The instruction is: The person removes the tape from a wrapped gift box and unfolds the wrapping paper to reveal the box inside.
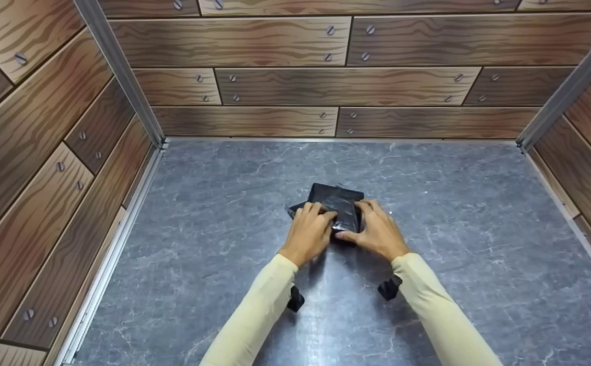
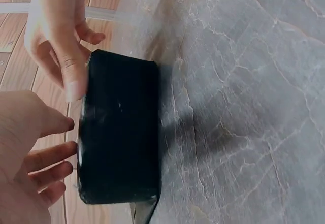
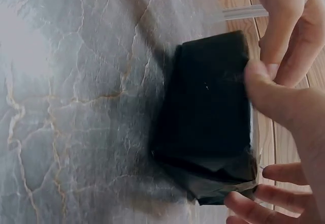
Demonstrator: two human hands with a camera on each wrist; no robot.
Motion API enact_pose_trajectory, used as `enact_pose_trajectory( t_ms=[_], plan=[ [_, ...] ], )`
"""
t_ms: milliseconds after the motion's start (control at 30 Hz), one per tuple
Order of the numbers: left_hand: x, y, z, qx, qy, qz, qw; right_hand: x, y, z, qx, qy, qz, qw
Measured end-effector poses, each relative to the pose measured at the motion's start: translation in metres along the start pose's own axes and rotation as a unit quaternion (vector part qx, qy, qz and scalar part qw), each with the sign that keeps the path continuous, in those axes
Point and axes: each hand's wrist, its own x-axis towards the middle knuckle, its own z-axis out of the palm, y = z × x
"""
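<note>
Head view: right grip (image 1: 378, 230) holds the black packet (image 1: 336, 199) at four o'clock; loose left grip (image 1: 309, 233) at eight should press evenly.

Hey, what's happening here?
A person in pale yellow sleeves is handling a black, box-shaped package in shiny, plastic-looking wrapping. The right hand holds it at the right side, thumb along the near edge, while the left hand touches its left part. Right now it sits on a grey, marble-patterned surface, its wrapping creased near the right fingers. What's inside isn't visible.
</note>
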Motion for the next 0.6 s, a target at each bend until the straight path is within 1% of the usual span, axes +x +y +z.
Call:
enact_pose_trajectory(
  t_ms=[167,200,333,433,500,600],
  plan=[
    [0.000,-0.005,0.000,-0.034,-0.005,0.001,0.9994,0.001,0.005,0.000,0.013,-0.003,-0.009,0.9999],
    [0.000,-0.007,0.000,-0.040,-0.009,0.000,0.9991,0.001,0.006,0.000,0.016,-0.004,-0.010,0.9998],
    [0.002,-0.010,0.000,-0.070,-0.045,-0.008,0.9965,0.002,0.008,-0.001,0.034,-0.010,-0.020,0.9992],
    [0.004,-0.012,0.000,-0.081,-0.069,-0.009,0.9943,0.001,0.009,-0.002,0.049,-0.018,-0.029,0.9982],
    [0.004,-0.012,0.000,-0.083,-0.077,-0.009,0.9935,0.001,0.010,-0.003,0.057,-0.024,-0.033,0.9975],
    [0.005,-0.012,0.001,-0.085,-0.082,-0.010,0.9929,0.002,0.010,-0.007,0.065,-0.035,-0.024,0.9970]
  ],
)
